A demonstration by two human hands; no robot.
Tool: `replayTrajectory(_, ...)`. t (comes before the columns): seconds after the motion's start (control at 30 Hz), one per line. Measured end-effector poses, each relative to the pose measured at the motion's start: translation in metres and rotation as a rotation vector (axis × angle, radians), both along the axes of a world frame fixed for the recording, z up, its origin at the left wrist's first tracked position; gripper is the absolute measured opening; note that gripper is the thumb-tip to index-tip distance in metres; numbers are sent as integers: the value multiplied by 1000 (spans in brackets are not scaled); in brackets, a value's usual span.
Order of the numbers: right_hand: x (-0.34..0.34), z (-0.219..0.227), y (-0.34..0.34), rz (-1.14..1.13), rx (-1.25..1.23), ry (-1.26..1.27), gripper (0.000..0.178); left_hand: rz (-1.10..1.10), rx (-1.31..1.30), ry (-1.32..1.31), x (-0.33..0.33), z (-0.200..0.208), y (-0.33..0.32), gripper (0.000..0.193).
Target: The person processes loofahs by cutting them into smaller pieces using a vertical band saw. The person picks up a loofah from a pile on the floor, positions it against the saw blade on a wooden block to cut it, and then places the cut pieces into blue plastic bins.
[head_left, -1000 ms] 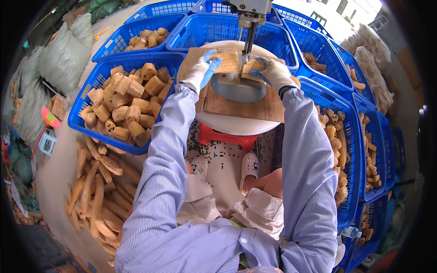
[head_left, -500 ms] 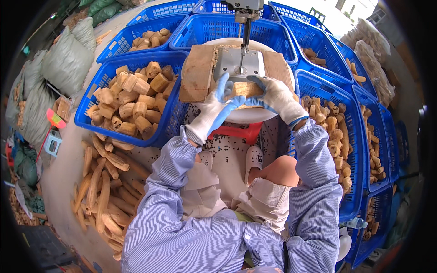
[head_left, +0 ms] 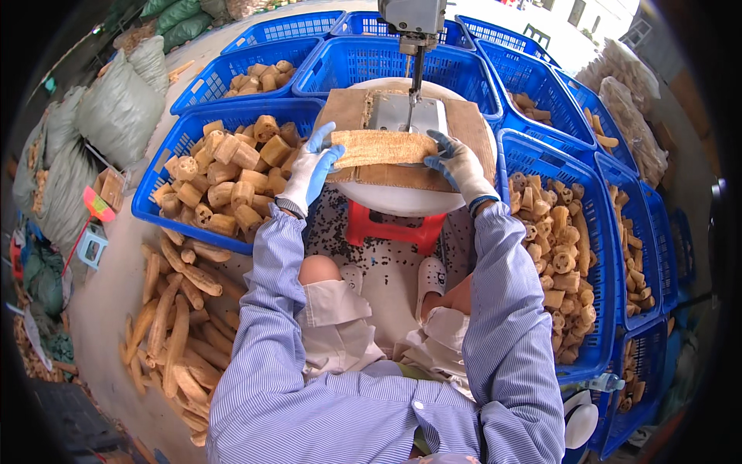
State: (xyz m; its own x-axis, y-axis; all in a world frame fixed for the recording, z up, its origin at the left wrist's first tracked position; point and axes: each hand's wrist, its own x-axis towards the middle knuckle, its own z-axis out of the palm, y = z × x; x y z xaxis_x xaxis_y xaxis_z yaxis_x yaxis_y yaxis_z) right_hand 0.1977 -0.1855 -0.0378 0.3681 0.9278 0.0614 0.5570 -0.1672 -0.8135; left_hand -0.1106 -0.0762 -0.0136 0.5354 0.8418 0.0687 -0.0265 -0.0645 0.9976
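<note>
just before the machine (head_left: 415, 19), on the wearer's side: a long tan piece (head_left: 382, 147), fibrous, held crosswise between two gloved hands. left hand (head_left: 309, 166) grips the end left of the machine, thumb and fingers round it; right hand (head_left: 461, 166) grips the end to the machine's right. change noted: half a second ago the hands were close together before the machine, only a short stub showing; now they stand wider and the full length shows. cannot tell whether same piece. a second ago, material lay at the machine's thin rod (head_left: 416, 73); now the piece seems to sit in front of it, so i judge this handling, not cutting. left of the machine, a blue basket (head_left: 171, 147) of short chunks; nearer the wearer, long tan gourds (head_left: 176, 332) on the floor. below the machine, a red stool (head_left: 425, 232).
</note>
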Motion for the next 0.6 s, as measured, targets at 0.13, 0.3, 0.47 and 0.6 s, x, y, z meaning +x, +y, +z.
replayTrajectory(0.13, -4, -3, 12, -59, 4, -274, 57, 52, -25, -17, 2, 0, 5, 53)
replayTrajectory(0.3, -16, 15, 18, -63, -57, -307, 48, 126, 9, 18, 6, -3, 16, 45)
replayTrajectory(0.47, -3, 12, 27, -63, -39, -375, 42, 197, 2, 14, 16, -6, 23, 39)
replayTrajectory(0.6, -15, 22, 33, -67, -101, -316, 43, 230, -7, 54, 15, -10, 36, 37)
